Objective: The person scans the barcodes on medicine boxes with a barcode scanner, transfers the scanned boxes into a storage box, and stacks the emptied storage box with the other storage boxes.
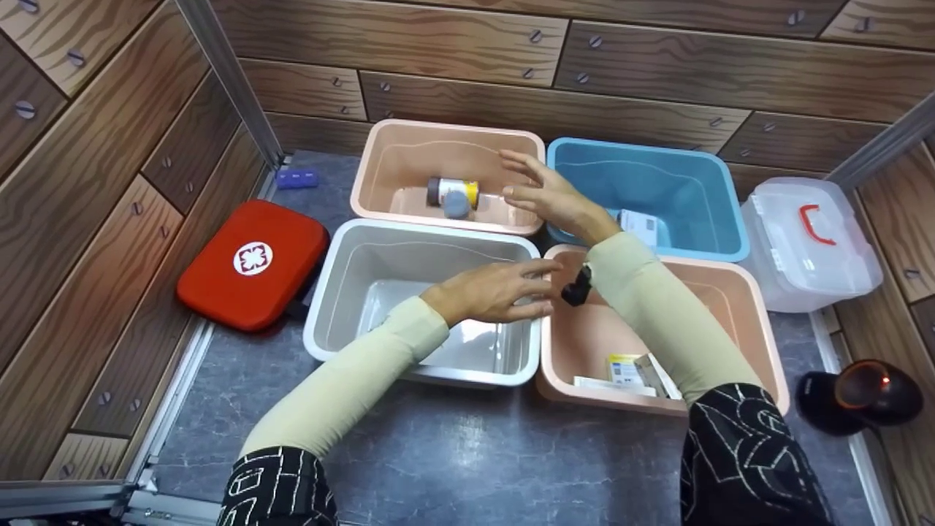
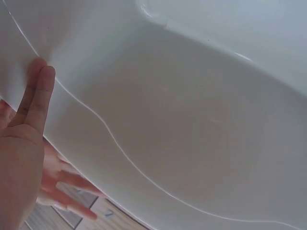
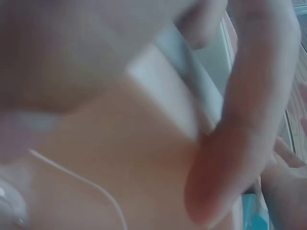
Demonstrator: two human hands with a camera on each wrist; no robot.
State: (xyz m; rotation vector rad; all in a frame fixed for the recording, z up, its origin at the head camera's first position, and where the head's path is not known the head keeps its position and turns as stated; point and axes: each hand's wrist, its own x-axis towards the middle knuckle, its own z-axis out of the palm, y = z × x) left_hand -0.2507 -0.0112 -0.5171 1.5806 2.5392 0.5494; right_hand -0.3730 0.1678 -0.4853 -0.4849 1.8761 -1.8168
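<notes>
My left hand (image 1: 497,292) reaches over the grey-white bin (image 1: 332,292) near its right rim, fingers extended and nothing visible in them. In the left wrist view, fingers (image 2: 45,86) stand out against the bin's pale inner wall. Above the right end of the back peach bin (image 1: 376,161), my right hand (image 1: 551,197) has its fingers spread loosely, with no object seen in it. That bin holds a dark-capped bottle (image 1: 443,191) with a yellow and white label. A round grey-blue item (image 1: 456,205) appears in front of the bottle. The right wrist view is mostly blurred fingers.
A blue bin (image 1: 701,197) contains a white box (image 1: 639,225); the front peach bin (image 1: 749,321) contains several small boxes (image 1: 624,370). A red case (image 1: 226,277) and purple pill box (image 1: 297,179) lie left. A clear lidded box (image 1: 796,248) and black scanner (image 1: 876,394) stand right.
</notes>
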